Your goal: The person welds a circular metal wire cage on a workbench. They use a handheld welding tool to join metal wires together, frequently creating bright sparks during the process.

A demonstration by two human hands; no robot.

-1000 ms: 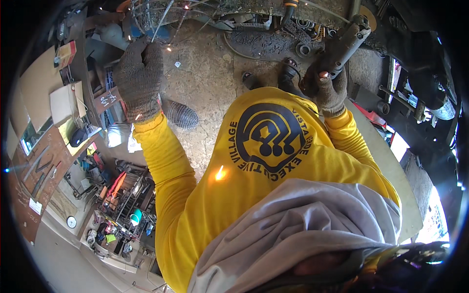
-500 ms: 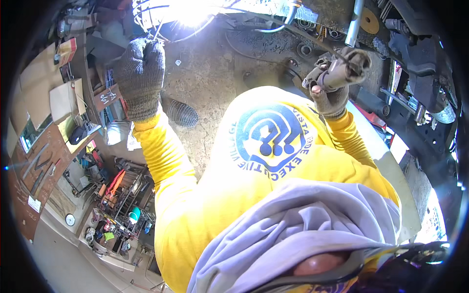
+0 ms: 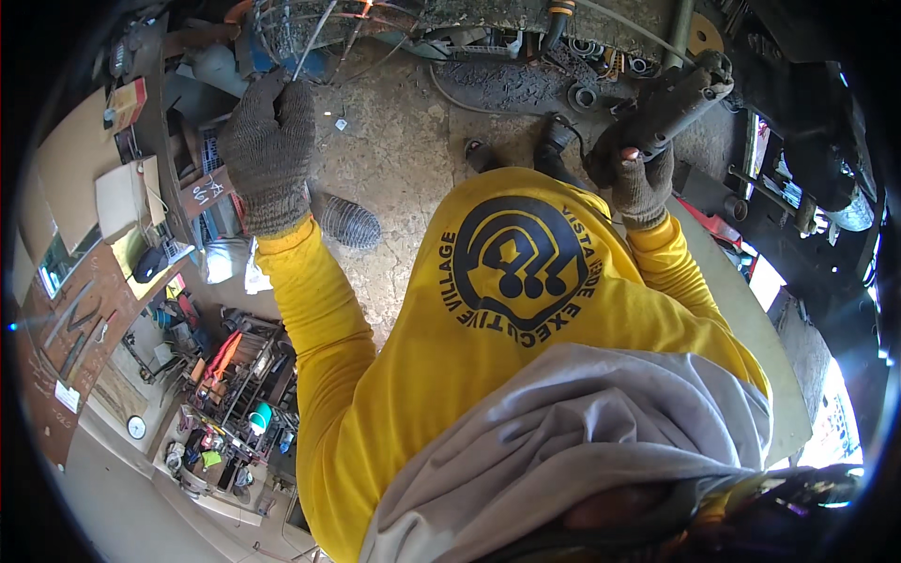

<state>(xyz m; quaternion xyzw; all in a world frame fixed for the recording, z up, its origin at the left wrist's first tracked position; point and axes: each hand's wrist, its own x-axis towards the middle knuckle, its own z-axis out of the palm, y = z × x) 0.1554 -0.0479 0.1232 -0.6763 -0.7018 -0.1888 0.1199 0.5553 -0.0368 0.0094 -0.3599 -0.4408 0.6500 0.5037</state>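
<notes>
Wire frame [image 3: 282,28] at the upper left edge, partly cut off by the view. Left hand [image 3: 272,155], gloved, closed on the lower end of a thin rod [image 3: 315,39] beside that frame. Right hand [image 3: 644,183], also gloved, wrapped around a dark electrode holder [image 3: 683,101], with a slender electrode [image 3: 631,25] pointing toward the top edge. Note the orange glow [image 3: 365,8] on the metalwork: probably a joint just heated, hence work partly done. No arc visible. Remaining joints impossible to count from here; completion not to be judged.
</notes>
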